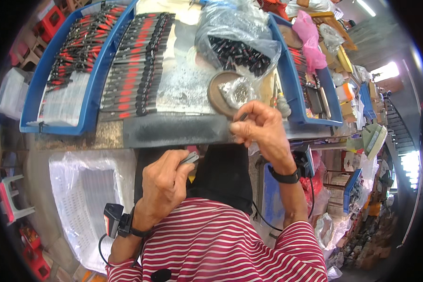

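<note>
Two trays (96,84) side by side, far left, holding rows of tools (136,66). Round dish (216,91) right of them on the bench (174,129); bag (235,33) beyond it. Third tray (310,89) right. Crate (87,197) near left, below bench.

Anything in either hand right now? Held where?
Left hand pinches a small grey flat part at its near end. Right hand pinches a small dark piece between the fingertips; which end cannot be told.

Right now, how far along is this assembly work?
Done: long rows of finished red-and-black tools fill the blue trays. In hand: the left hand holds a small grey piece while the right hand pinches a tiny part. Left: a clear bag of loose pieces.
</note>
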Tool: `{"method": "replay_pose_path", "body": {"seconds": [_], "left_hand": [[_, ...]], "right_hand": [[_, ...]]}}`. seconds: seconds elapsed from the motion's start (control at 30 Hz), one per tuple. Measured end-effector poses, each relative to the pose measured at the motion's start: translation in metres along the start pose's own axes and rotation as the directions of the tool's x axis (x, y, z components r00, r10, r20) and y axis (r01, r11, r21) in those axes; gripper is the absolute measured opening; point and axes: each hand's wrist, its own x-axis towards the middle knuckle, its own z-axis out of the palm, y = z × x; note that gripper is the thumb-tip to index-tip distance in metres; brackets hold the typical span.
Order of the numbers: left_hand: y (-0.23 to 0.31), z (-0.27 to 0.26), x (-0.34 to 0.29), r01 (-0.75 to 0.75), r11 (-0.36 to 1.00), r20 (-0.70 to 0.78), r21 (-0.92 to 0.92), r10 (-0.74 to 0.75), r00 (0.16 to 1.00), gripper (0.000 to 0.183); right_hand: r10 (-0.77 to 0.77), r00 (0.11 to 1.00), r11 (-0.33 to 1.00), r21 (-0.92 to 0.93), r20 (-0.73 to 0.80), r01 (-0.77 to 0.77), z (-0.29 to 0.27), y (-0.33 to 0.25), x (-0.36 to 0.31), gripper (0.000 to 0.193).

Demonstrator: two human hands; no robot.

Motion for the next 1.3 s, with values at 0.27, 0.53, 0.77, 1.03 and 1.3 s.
{"method": "replay_pose_path", "body": {"seconds": [0.27, 0.53, 0.77, 1.03, 1.3], "left_hand": [[-0.003, 0.005, -0.01, 0.038, 0.999, 0.023, -0.005, -0.038, 0.999, 0.018], [-0.008, 0.01, -0.012, 0.048, 0.999, 0.03, 0.019, -0.049, 0.998, 0.017], [-0.01, 0.01, -0.017, 0.064, 0.998, 0.057, 0.007, -0.064, 0.996, 0.017], [-0.017, 0.007, -0.03, 0.055, 0.998, 0.128, 0.036, -0.059, 0.99, 0.018], [-0.019, 0.006, -0.037, 0.108, 0.992, 0.188, 0.067, -0.119, 0.975, 0.012]], "right_hand": [[0.095, 0.995, 0.958, 0.273, -0.009, -0.089, 0.046, 0.039, -0.032, 0.014], [0.117, 0.993, 0.9, 0.425, -0.033, -0.092, 0.056, 0.055, -0.04, 0.017], [0.124, 0.992, 0.889, 0.444, -0.004, -0.109, 0.062, 0.06, -0.042, 0.018], [0.173, 0.985, 0.913, 0.375, 0.004, -0.162, 0.074, 0.068, -0.057, 0.018], [0.209, 0.975, 0.872, 0.438, 0.075, -0.22, 0.08, 0.076, -0.063, 0.018]]}}
